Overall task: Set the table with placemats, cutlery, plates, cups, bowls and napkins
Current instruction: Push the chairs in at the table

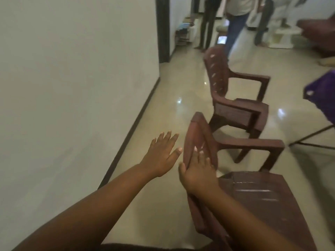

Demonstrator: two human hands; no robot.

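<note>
Grip on the right hand point(196, 171): fingers lay flat along the top of the near brown chair's point(253, 200) backrest, thumb hooked behind its edge. Left hand point(161, 156) was spread in the air just beside it, holding nothing. Second chair point(235, 98) stood beyond. No placemats, cutlery or plates visible; only a purple-covered bench corner point(324, 91) at right. Risk, judged: the one-handed hold could let the chair tip or scrape.
</note>
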